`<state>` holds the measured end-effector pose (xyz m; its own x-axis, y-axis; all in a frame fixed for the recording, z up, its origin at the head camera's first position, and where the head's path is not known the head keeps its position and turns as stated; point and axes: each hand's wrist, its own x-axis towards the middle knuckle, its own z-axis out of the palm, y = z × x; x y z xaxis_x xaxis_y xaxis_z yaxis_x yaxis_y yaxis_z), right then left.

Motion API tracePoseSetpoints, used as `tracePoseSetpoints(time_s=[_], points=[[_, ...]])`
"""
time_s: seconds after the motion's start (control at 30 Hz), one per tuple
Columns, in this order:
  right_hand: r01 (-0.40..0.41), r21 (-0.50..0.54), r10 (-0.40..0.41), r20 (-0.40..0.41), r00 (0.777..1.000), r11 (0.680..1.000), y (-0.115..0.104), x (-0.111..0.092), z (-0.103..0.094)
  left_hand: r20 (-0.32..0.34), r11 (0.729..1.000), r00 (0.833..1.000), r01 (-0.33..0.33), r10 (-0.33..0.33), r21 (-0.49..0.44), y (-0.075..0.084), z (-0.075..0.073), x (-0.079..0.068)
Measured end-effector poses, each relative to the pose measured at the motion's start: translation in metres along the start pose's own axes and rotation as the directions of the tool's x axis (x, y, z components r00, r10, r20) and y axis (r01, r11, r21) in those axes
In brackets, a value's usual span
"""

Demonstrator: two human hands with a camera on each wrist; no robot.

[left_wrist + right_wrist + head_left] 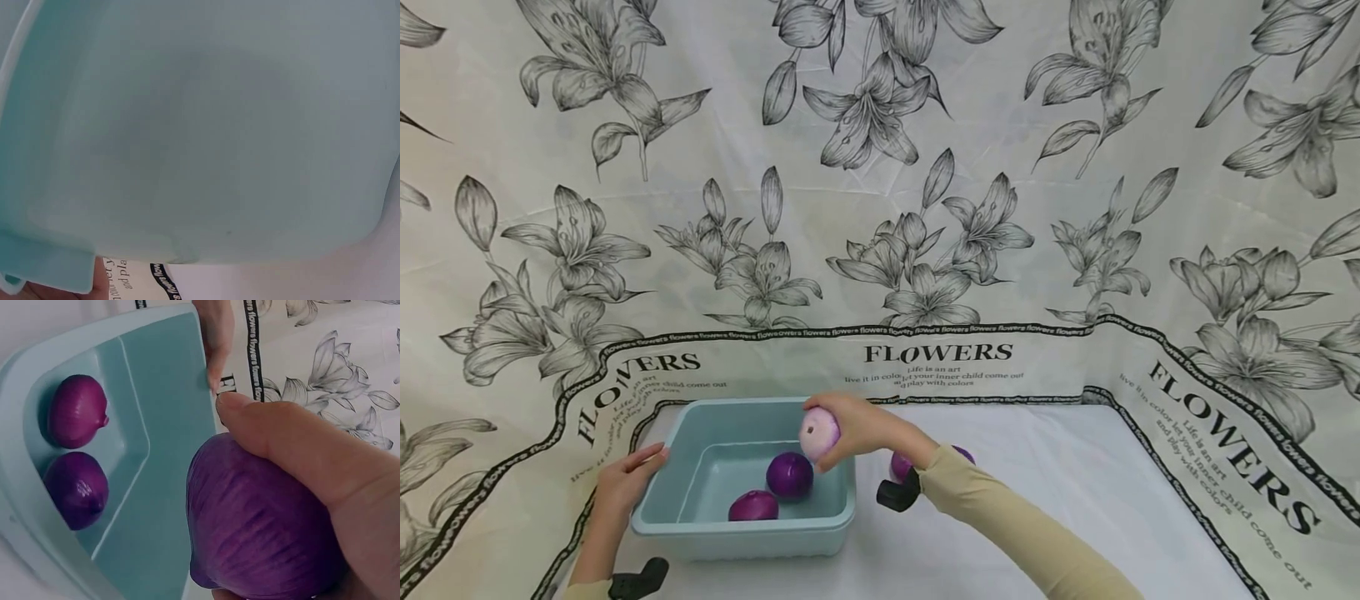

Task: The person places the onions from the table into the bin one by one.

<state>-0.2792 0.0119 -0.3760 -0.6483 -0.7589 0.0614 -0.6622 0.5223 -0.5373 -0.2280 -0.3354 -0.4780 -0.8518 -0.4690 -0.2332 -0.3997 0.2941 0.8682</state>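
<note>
My right hand (861, 427) grips a purple onion (818, 433) above the right side of a light blue plastic basin (745, 527). The onion's pale end faces the head camera; its striped purple side fills much of the right wrist view, under my thumb (281, 428). At the basin's left rim, my left hand (621, 487) holds the edge. Fingers (53, 292) show below the basin's handle (50, 262) in the left wrist view. Inside the basin lie a dark purple onion (790, 476) and a redder one (754, 506), side by side.
On the white tabletop (1037, 442), right of the basin, more purple onions (900, 467) sit partly hidden behind my right forearm. A flower-printed curtain (895, 250) rises behind the table and along its sides. Black wrist mounts (898, 492) are on both arms.
</note>
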Motion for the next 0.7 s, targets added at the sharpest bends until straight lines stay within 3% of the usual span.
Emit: tracePoseSetpoints(time_s=[0.37,0.7], points=[[0.002,-0.039,0.001,0.075,0.997,0.999,-0.013,0.021,0.013,-0.059,1.000,0.998,-0.020,0.020,0.005,0.003,0.003,-0.004],[-0.027,-0.031,0.029,0.035,0.999,0.999,-0.016,0.040,0.029,0.051,1.000,0.999,0.005,-0.005,-0.013,0.004,-0.003,-0.001]])
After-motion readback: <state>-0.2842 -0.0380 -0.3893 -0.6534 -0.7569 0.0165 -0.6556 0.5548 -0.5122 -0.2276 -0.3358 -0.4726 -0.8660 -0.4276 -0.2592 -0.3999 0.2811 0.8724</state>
